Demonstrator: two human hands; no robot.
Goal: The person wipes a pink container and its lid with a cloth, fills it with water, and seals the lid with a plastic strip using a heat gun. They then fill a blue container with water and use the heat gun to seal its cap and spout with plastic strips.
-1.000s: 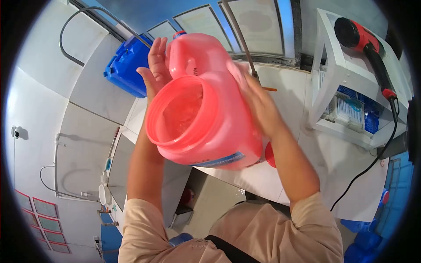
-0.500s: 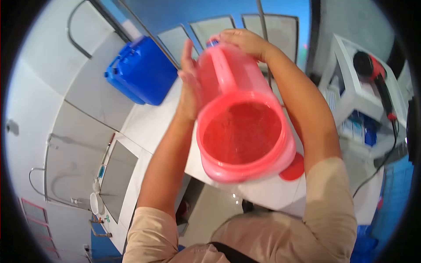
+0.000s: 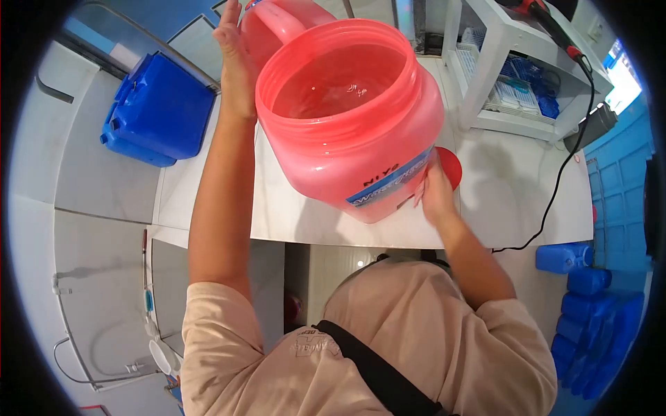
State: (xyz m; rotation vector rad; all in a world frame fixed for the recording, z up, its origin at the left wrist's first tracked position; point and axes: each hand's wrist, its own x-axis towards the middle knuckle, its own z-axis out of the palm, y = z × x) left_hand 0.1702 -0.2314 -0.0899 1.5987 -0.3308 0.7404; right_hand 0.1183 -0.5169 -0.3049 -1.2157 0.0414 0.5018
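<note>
A large pink container (image 3: 333,166) with a wide open mouth is tilted, its mouth facing me. It has a handle, a blue label and dark handwriting. My left hand (image 3: 238,69) lies against its left side near the handle, fingers stretched out. Low on the right side, my right hand (image 3: 437,191) presses against the container beside the label, its fingers partly hidden. Just behind that hand, a red round lid (image 3: 449,168) lies on the white counter (image 3: 513,187).
A blue jerrycan (image 3: 163,107) stands at the back left. At the right is a white shelf unit (image 3: 479,62) with a corded red and black tool (image 3: 551,28) on top. Several blue containers (image 3: 593,326) are at the lower right, a sink (image 3: 166,277) at the left.
The container has turned, so its label shows and its mouth faces further up. My right hand has moved from its far end down to its near right side.
</note>
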